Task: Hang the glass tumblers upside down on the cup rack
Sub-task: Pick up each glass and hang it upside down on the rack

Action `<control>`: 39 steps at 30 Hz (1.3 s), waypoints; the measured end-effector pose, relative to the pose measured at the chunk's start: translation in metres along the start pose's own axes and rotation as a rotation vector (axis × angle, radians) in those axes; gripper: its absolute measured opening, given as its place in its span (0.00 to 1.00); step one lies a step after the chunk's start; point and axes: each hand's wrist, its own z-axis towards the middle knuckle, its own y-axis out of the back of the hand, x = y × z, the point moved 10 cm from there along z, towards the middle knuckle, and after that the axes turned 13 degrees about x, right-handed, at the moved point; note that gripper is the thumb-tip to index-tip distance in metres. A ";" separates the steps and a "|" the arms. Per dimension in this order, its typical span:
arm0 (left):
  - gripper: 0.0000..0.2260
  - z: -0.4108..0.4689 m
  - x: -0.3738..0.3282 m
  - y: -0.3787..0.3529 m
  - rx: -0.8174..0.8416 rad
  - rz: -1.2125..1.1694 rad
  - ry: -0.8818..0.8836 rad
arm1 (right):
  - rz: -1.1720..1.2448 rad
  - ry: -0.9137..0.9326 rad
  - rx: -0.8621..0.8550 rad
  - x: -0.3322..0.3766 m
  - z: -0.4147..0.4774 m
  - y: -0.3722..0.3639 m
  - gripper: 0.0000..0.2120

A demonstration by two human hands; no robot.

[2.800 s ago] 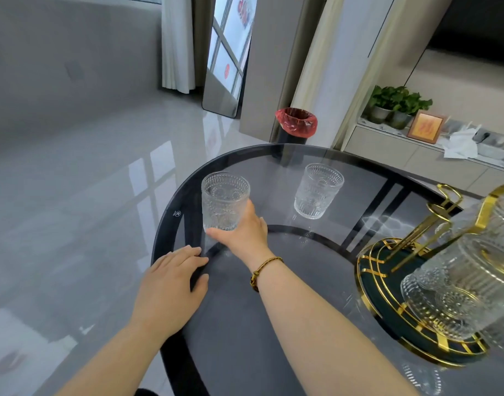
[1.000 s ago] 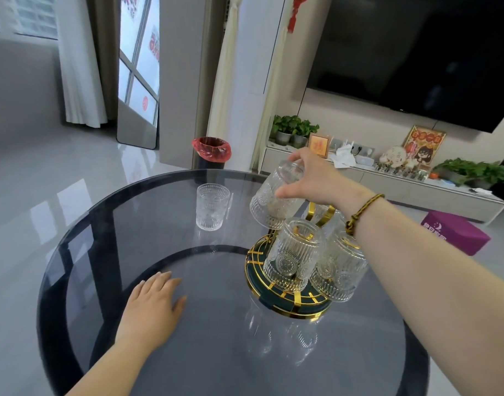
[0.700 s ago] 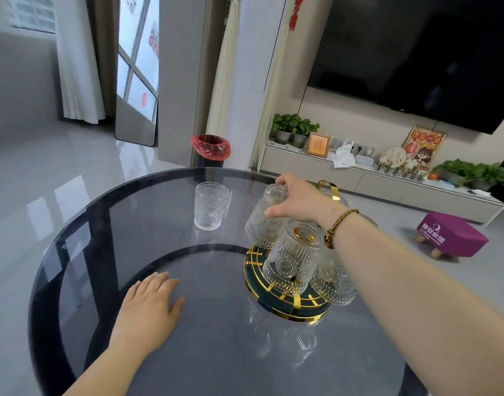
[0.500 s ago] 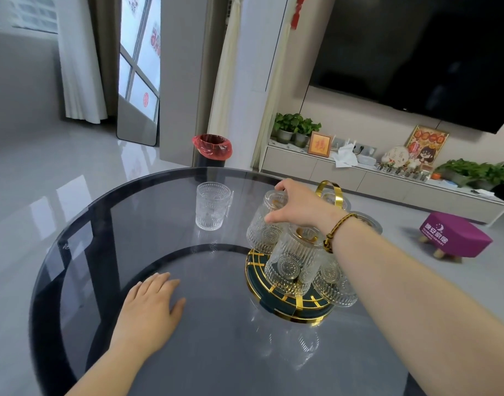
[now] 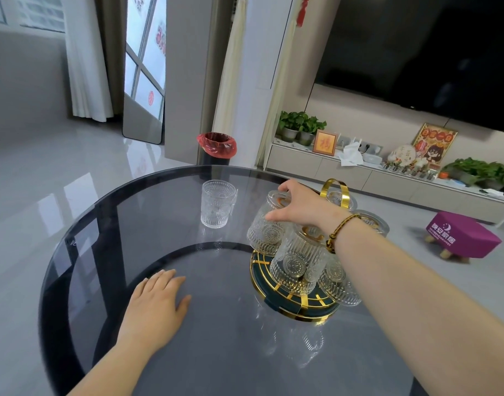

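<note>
A gold and dark green cup rack [image 5: 276, 302] stands on the round dark glass table [image 5: 165, 221], right of centre. Several embossed glass tumblers hang on it upside down. My right hand [image 5: 296, 208] rests over the base of the leftmost hung tumbler [image 5: 263, 232], fingers curled around it. One more tumbler [image 5: 217, 207] stands upright on the table, left of the rack and farther back. My left hand [image 5: 156, 305] lies flat on the table near the front left, holding nothing.
The rack's gold handle [image 5: 338, 190] rises behind my right hand. Beyond the table stand a bin with a red liner [image 5: 216, 147], a low cabinet [image 5: 359, 175] with plants and a purple stool [image 5: 459, 235].
My right hand picked an upright tumbler off the table, carried it right, turned it over and lowered it onto the rack's left side. The left hand stayed flat on the table.
</note>
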 end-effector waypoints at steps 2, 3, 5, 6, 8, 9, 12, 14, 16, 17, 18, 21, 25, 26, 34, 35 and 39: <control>0.18 -0.001 -0.001 0.000 0.004 -0.001 -0.003 | 0.011 0.001 -0.005 0.000 0.000 0.000 0.36; 0.18 -0.001 -0.001 0.000 0.008 -0.001 -0.003 | 0.018 0.000 -0.016 0.001 -0.001 0.000 0.37; 0.18 -0.001 -0.001 -0.001 0.032 0.002 0.001 | 0.002 0.015 -0.084 0.007 -0.006 0.006 0.37; 0.19 -0.001 0.000 -0.001 0.047 0.001 0.002 | -0.015 0.041 -0.144 0.014 -0.012 0.012 0.35; 0.19 0.001 0.001 -0.001 0.075 -0.008 -0.004 | -0.020 0.130 -0.291 0.033 -0.029 0.024 0.29; 0.18 0.002 0.002 -0.001 0.092 -0.021 -0.007 | -0.002 0.182 -0.352 0.044 -0.037 0.027 0.25; 0.18 0.005 0.006 0.009 0.084 -0.100 -0.015 | 0.093 0.320 -0.422 0.074 -0.052 0.015 0.19; 0.17 0.008 0.010 0.024 0.024 -0.112 -0.010 | 0.162 0.366 -0.401 0.087 -0.049 -0.007 0.17; 0.18 0.013 0.019 0.034 0.000 -0.077 0.009 | 0.249 0.356 -0.351 0.089 -0.035 -0.036 0.16; 0.19 0.016 0.025 0.036 0.009 -0.053 0.021 | 0.301 0.336 -0.321 0.087 -0.025 -0.052 0.16; 0.20 0.019 0.030 0.036 0.026 -0.030 0.034 | 0.358 0.306 -0.292 0.080 -0.013 -0.067 0.16; 0.22 0.028 0.043 0.031 0.066 0.028 0.067 | 0.521 0.163 -0.221 0.049 0.028 -0.108 0.20; 0.21 0.033 0.046 0.023 0.057 0.119 0.071 | 0.593 0.041 -0.226 0.018 0.070 -0.130 0.27; 0.22 0.034 0.048 0.022 0.049 0.138 0.074 | 0.584 0.020 -0.237 0.014 0.081 -0.133 0.30; 0.21 0.040 0.052 0.017 0.105 0.294 0.102 | 0.515 -0.126 -0.345 0.004 0.143 -0.137 0.50; 0.21 0.040 0.053 0.016 0.117 0.296 0.107 | 0.511 -0.142 -0.358 0.002 0.146 -0.136 0.51; 0.22 0.041 0.055 0.017 0.119 0.275 0.121 | 0.550 -0.179 -0.374 -0.003 0.152 -0.135 0.46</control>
